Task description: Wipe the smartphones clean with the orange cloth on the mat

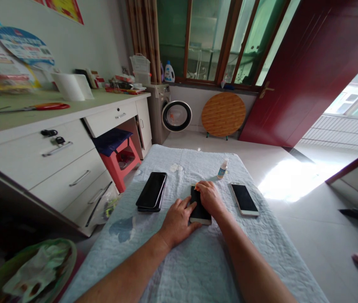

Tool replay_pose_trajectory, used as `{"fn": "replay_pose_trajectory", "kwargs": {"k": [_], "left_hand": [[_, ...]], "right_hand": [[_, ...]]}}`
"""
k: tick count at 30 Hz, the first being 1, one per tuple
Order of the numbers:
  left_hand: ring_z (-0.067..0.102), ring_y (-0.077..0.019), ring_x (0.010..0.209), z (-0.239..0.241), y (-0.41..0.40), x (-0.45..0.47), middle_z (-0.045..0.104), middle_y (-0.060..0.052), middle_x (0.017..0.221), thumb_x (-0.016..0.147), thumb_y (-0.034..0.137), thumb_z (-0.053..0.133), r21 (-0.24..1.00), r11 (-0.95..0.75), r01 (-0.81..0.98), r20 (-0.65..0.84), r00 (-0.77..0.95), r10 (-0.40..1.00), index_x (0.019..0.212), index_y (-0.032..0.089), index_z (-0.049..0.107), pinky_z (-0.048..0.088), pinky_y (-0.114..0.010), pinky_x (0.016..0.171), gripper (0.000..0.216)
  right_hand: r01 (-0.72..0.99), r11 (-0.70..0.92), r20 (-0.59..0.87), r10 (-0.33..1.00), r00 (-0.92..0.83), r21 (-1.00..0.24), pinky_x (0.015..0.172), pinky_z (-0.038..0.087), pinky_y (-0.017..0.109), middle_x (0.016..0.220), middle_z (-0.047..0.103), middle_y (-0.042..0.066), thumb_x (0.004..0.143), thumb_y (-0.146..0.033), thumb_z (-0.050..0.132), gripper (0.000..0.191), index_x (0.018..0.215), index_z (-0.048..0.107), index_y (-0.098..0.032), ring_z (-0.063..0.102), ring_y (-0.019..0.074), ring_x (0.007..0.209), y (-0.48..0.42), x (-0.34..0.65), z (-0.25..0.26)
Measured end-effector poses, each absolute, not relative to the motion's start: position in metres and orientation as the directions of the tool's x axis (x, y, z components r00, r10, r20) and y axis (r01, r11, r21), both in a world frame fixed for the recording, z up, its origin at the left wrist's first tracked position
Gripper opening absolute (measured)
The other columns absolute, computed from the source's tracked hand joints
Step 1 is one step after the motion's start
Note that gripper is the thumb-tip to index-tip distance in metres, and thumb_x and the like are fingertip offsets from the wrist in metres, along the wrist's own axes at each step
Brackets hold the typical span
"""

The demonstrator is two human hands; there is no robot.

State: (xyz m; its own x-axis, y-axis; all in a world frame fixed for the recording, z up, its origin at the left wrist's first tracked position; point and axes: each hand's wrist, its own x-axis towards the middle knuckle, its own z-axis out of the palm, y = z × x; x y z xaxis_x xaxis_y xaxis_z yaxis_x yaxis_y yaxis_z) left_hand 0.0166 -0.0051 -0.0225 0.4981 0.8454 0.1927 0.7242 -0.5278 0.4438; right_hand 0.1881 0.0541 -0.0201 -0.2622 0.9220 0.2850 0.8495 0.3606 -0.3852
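A smartphone [199, 210] with a dark screen lies face up in the middle of a pale blue cloth [198, 261] spread over a table. My left hand [177, 221] rests flat on the cloth, fingers stretched out and touching the phone's left edge. My right hand [209, 198] lies over the phone's upper right part, its fingers bent and pinched at the top edge on something small and orange that I cannot make out. Two dark phones stacked together [152, 191] lie to the left. A white-framed phone [244, 199] lies to the right.
A small spray bottle [222, 169] and a white pad [175, 167] sit at the cloth's far end. A white desk with drawers [55, 155] and a red stool [118, 162] stand left. A washing machine [168, 111] and a round wooden tabletop [223, 113] stand behind. A green bin [27, 269] is at lower left.
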Motion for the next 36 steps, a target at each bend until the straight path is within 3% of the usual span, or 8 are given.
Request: {"fn": "replay_pose_trajectory", "kwargs": {"k": [7, 12, 16, 25, 31, 36], "left_hand": [[0.048, -0.0299, 0.115, -0.017, -0.005, 0.016, 0.048, -0.008, 0.139, 0.078, 0.058, 0.064, 0.477, -0.548, 0.687, 0.202, 0.522, 0.829, 0.134, 0.026, 0.049, 0.039, -0.046, 0.101, 0.066], [0.049, -0.0297, 0.114, -0.019, -0.007, 0.018, 0.051, -0.008, 0.135, 0.077, 0.053, 0.067, 0.464, -0.531, 0.709, 0.210, 0.495, 0.843, 0.129, 0.024, 0.053, 0.038, -0.046, 0.102, 0.061], [0.050, -0.0292, 0.113, -0.022, -0.008, 0.019, 0.053, -0.009, 0.132, 0.077, 0.052, 0.067, 0.445, -0.523, 0.727, 0.217, 0.479, 0.851, 0.126, 0.022, 0.056, 0.040, -0.044, 0.100, 0.059], [0.048, -0.0297, 0.119, -0.020, -0.007, 0.019, 0.049, -0.011, 0.138, 0.074, 0.048, 0.071, 0.425, -0.519, 0.742, 0.211, 0.476, 0.854, 0.128, 0.018, 0.056, 0.039, -0.042, 0.103, 0.064], [0.049, -0.0298, 0.117, -0.021, -0.007, 0.018, 0.050, -0.012, 0.138, 0.076, 0.059, 0.065, 0.444, -0.519, 0.730, 0.221, 0.472, 0.853, 0.126, 0.018, 0.057, 0.039, -0.043, 0.103, 0.065], [0.049, -0.0304, 0.118, -0.021, -0.008, 0.018, 0.050, -0.012, 0.138, 0.076, 0.059, 0.065, 0.447, -0.519, 0.728, 0.212, 0.477, 0.853, 0.127, 0.019, 0.056, 0.040, -0.044, 0.101, 0.065]], "right_hand": [[0.724, 0.533, 0.292, 0.846, -0.446, -0.438, 0.093, 0.037, 0.027, 0.117, 0.063, 0.004, 0.088, -0.011, 0.043, 0.026, 0.097, 0.066, -0.019, 0.050, 0.0170, 0.106, 0.054, 0.178, -0.022], [0.830, 0.412, 0.258, 0.907, -0.334, -0.375, 0.095, 0.033, 0.032, 0.122, 0.063, 0.000, 0.091, -0.014, 0.043, 0.033, 0.108, 0.068, -0.026, 0.049, 0.0193, 0.107, 0.052, 0.185, -0.022], [0.887, 0.296, 0.258, 0.943, -0.212, -0.354, 0.093, 0.033, 0.031, 0.116, 0.066, 0.002, 0.089, -0.012, 0.042, 0.035, 0.104, 0.071, -0.024, 0.052, 0.0203, 0.101, 0.054, 0.198, -0.024], [0.928, 0.186, 0.238, 0.965, -0.111, -0.322, 0.087, 0.036, 0.025, 0.097, 0.065, 0.008, 0.087, -0.012, 0.044, 0.030, 0.099, 0.071, -0.018, 0.056, 0.0176, 0.092, 0.051, 0.217, -0.021], [0.936, 0.134, 0.104, 0.989, -0.106, -0.324, 0.077, 0.038, 0.024, 0.090, 0.069, 0.007, 0.083, -0.017, 0.049, 0.026, 0.095, 0.072, -0.017, 0.060, 0.0167, 0.084, 0.046, 0.218, -0.008], [0.913, 0.123, -0.049, 0.987, -0.154, -0.390, 0.065, 0.038, 0.023, 0.079, 0.072, 0.005, 0.076, -0.020, 0.055, 0.022, 0.086, 0.074, -0.018, 0.062, 0.0152, 0.073, 0.038, 0.221, 0.010]]}}
